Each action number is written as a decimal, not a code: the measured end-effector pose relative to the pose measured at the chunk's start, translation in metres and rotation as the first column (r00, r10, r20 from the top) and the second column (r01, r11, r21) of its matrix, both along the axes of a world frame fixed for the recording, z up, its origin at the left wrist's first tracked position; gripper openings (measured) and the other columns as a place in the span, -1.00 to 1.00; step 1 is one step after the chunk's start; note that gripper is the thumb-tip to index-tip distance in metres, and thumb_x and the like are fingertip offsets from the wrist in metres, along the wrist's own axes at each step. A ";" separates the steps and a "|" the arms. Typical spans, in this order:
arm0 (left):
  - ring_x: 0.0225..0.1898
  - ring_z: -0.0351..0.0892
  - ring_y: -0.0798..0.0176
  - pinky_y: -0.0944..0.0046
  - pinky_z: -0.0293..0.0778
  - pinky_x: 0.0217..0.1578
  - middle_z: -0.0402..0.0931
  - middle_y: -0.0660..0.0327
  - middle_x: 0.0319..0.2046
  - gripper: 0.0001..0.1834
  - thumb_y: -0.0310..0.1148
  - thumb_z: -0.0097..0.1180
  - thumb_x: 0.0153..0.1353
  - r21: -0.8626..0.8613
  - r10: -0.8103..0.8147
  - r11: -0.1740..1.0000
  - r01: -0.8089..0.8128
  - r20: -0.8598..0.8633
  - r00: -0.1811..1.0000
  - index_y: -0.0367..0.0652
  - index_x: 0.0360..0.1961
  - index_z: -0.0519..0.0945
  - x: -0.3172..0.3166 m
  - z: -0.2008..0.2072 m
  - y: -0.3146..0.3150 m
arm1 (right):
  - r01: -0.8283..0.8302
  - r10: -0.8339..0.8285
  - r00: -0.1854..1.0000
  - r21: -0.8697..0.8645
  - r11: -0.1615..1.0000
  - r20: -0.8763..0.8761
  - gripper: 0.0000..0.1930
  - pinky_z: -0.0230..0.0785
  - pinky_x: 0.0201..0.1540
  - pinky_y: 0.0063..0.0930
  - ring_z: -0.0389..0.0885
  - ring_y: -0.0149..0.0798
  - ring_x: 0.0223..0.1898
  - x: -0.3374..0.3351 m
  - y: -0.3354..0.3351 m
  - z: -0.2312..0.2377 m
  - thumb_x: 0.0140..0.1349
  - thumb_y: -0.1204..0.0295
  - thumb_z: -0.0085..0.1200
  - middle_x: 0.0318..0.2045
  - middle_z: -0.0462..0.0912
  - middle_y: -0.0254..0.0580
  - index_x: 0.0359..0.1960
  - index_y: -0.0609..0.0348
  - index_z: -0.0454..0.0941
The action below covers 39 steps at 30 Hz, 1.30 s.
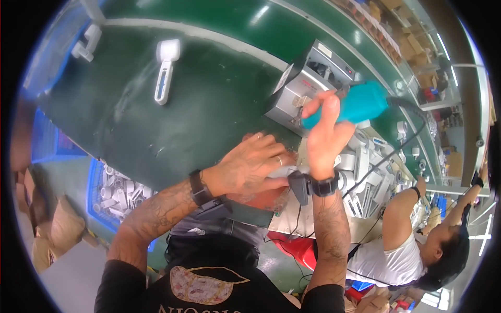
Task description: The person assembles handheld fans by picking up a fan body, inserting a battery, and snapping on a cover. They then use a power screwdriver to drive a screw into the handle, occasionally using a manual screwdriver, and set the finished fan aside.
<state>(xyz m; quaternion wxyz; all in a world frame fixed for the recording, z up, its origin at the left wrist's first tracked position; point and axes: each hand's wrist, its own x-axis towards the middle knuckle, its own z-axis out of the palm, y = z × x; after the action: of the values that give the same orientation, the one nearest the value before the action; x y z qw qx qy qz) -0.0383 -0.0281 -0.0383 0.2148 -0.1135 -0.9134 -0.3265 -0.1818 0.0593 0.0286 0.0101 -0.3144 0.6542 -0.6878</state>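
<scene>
My right hand (pixel 329 138) is wrapped round a teal electric screwdriver (pixel 365 101) with a dark cable. The tool lies nearly level, its tip end towards the front of a grey box-shaped machine (pixel 300 94), probably a screw feeder. To the left and nearer me, my left hand (pixel 250 164) bends its fingers over a whitish plastic part (pixel 282 172) near the table's front edge. Most of that part is hidden under the fingers. Further off on the green table (pixel 219 88) lies a white handheld device (pixel 166 73) with a wide head and a slim handle.
White plastic parts (pixel 360 172) are heaped right of my right wrist. A blue basket (pixel 96 190) of similar parts stands at the left below the table. On the right sits a co-worker in a white shirt (pixel 391 261). The screwdriver's cable (pixel 412 138) loops over the heap.
</scene>
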 end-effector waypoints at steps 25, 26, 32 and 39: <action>-0.09 0.46 0.17 0.12 0.41 -0.04 0.55 0.33 -0.12 -0.59 -0.01 0.37 0.13 0.001 0.036 0.999 -0.036 0.024 0.999 0.09 -0.03 0.71 0.002 0.001 0.001 | 0.003 0.000 0.999 -0.063 0.998 0.042 -0.57 0.37 -0.38 -0.40 0.49 -0.32 -0.48 0.031 0.039 0.017 0.52 0.07 0.00 -0.52 0.47 -0.25 -0.10 0.30 0.51; -0.09 0.46 0.17 0.12 0.41 -0.04 0.55 0.33 -0.12 -0.59 -0.01 0.37 0.13 0.007 0.040 0.999 -0.040 0.028 0.999 0.09 -0.03 0.71 0.002 0.001 0.002 | 0.007 -0.001 0.996 -0.069 0.998 0.088 -0.52 0.36 -0.39 -0.39 0.47 -0.32 -0.48 0.035 0.051 0.017 0.49 0.01 0.02 -0.51 0.46 -0.25 -0.08 0.32 0.49; -0.08 0.45 0.16 0.10 0.41 -0.01 0.55 0.32 -0.12 -0.59 0.02 0.36 0.15 -0.014 0.040 0.999 -0.039 0.054 0.998 0.10 -0.03 0.70 0.003 0.002 0.001 | -0.016 0.020 0.997 -0.050 0.999 0.078 -0.43 0.33 -0.40 -0.40 0.46 -0.32 -0.48 0.048 0.069 0.009 0.46 -0.07 0.04 -0.51 0.45 -0.25 -0.05 0.34 0.45; -0.05 0.46 0.13 0.08 0.41 0.00 0.55 0.30 -0.09 -0.59 0.04 0.33 0.18 -0.011 0.036 0.999 -0.035 0.067 0.997 0.09 -0.03 0.70 0.004 0.003 0.001 | -0.035 0.037 0.998 -0.038 0.999 0.046 -0.45 0.34 -0.40 -0.40 0.47 -0.31 -0.49 0.050 0.071 -0.003 0.47 -0.06 0.03 -0.52 0.46 -0.23 -0.07 0.33 0.43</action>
<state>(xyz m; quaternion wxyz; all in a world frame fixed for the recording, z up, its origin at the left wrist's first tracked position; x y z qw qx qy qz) -0.0344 -0.0268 -0.0350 0.1891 -0.0872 -0.9237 -0.3217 -0.1322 0.1298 0.0255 0.0319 -0.3103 0.6351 -0.7067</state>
